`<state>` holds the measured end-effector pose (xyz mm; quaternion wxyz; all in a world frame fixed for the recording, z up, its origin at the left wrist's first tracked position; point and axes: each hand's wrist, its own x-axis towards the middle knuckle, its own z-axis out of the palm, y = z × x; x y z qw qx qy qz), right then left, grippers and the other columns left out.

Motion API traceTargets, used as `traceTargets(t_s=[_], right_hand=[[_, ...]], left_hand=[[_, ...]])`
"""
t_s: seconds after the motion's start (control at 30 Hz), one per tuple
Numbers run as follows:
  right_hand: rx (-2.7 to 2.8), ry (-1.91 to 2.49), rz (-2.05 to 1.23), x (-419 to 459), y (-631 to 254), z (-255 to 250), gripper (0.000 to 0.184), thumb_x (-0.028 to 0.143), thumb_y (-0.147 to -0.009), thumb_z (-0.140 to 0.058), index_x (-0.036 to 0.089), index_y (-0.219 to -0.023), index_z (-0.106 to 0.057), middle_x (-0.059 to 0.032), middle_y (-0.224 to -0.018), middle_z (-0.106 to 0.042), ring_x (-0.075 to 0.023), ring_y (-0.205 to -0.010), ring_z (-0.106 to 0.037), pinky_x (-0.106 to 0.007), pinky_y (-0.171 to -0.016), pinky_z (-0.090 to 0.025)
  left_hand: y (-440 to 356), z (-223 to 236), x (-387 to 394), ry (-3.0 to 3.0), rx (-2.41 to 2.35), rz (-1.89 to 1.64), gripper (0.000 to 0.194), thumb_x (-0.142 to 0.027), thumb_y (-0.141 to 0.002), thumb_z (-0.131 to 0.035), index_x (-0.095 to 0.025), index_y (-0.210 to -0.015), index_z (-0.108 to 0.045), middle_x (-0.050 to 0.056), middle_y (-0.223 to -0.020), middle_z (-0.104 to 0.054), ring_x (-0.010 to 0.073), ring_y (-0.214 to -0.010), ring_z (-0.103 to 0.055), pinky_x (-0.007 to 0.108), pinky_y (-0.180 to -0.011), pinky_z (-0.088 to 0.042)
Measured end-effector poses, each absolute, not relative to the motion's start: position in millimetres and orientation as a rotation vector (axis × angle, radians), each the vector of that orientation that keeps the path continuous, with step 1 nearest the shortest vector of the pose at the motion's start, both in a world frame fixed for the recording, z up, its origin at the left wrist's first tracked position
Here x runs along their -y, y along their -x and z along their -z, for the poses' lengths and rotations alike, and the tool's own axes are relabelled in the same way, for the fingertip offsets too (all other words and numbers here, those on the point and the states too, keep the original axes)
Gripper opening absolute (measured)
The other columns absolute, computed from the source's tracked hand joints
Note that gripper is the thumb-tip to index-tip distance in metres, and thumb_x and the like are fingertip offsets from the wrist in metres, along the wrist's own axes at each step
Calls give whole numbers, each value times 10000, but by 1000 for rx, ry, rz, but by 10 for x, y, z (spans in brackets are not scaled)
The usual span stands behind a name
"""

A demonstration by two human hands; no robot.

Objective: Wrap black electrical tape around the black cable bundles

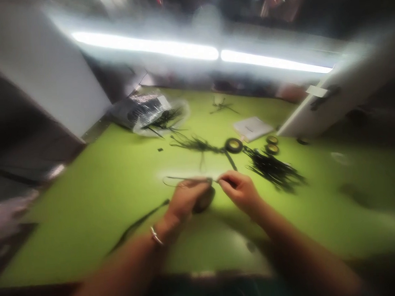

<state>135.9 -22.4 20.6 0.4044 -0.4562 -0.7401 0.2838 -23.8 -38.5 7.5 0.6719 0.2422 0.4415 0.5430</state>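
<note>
My left hand (188, 193) is closed on a thin black cable (175, 178), whose loop sticks out to the left past the fingers. Just to the right, my right hand (239, 187) pinches the short end of the cable between thumb and fingertips. The two hands are close together above the green table (126, 169). Below my left palm there is a dark roundish shape (204, 201), blurred, perhaps a roll of tape; I cannot tell whether it is held. A black strap (138, 221) lies beside my left forearm.
Beyond my hands lie a black tape roll (233, 145), a bundle of black cables (273, 168) and a looser bunch (197, 143). Smaller rolls (272, 149) sit at right, near a white box (252, 128). A clear plastic bag (149, 110) with black cables stands back left. White panels (314, 97) flank the table.
</note>
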Motion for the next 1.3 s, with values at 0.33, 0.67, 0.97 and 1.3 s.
traceTargets(t_s=[0.33, 0.67, 0.97, 1.3], right_hand=[[1885, 1146, -750, 246, -1337, -211, 140, 215, -808, -584, 177, -683, -635, 1, -637, -624, -115, -591, -544, -226, -589, -432], [1896, 1170, -802, 246, -1345, -211, 166, 226, -805, -563, 167, -656, -608, 17, -595, -564, -100, -565, -487, -213, -556, -386], [1906, 1180, -736, 244, -1356, -186, 173, 218, -801, -560, 175, -635, -586, 23, -582, -547, -97, -550, -468, -215, -546, -376], [1881, 1106, -723, 254, -1375, -142, 167, 285, -850, -569, 188, -735, -643, -14, -668, -615, -130, -626, -542, -264, -607, -440]], left_hand=[[247, -73, 400, -728, -979, -1188, 162, -253, -644, -782, -132, -718, -705, 26, -637, -657, 85, -517, -540, 191, -470, -391], [262, -62, 408, -870, -989, -1144, 200, -306, -681, -763, -124, -699, -682, 8, -566, -568, 64, -468, -437, 191, -430, -312], [259, -136, 422, -879, -966, -1136, 169, -289, -672, -758, -135, -702, -698, 12, -556, -582, 81, -473, -472, 198, -440, -334], [260, -156, 418, -688, -996, -1186, 222, -331, -621, -801, -133, -661, -708, 24, -554, -633, 117, -501, -560, 216, -471, -416]])
